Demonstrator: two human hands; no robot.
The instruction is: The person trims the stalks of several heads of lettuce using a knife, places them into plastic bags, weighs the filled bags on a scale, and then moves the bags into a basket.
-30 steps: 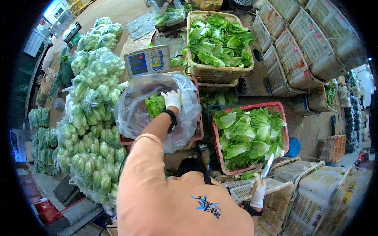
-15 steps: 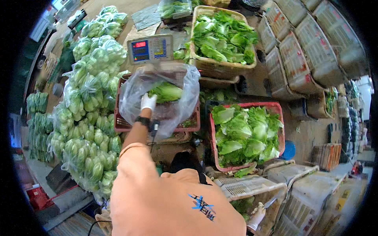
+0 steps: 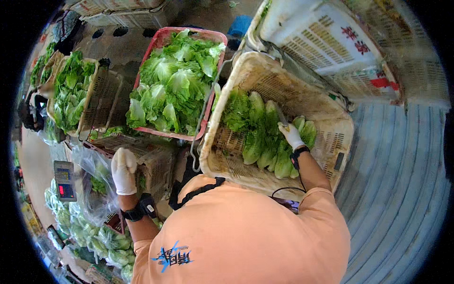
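Note:
My right hand (image 3: 292,136), in a white glove, is closed on a knife (image 3: 281,116) and reaches into a large off-white plastic basket (image 3: 335,135). The thin blade points away over heads of romaine lettuce (image 3: 267,135) lying in a row on the basket's floor. Beside the hand are pale cut ends of several heads. My left hand (image 3: 124,171), also gloved, is raised at the left with its fingers loosely stretched and nothing visible in it. Just left of it is a clear plastic bag (image 3: 94,189) with some green lettuce inside.
A red basket (image 3: 223,40) heaped with loose lettuce leaves stands behind, and a beige basket (image 3: 94,80) of leaves is farther left. A scale (image 3: 64,181) and bagged lettuce (image 3: 101,239) are at the left. White crates (image 3: 312,42) stand at the far right.
My view and body have turned right, toward the off-white basket. My left hand has let go of the lettuce head and left the bag. My right hand, with the knife, now reaches among the romaine heads.

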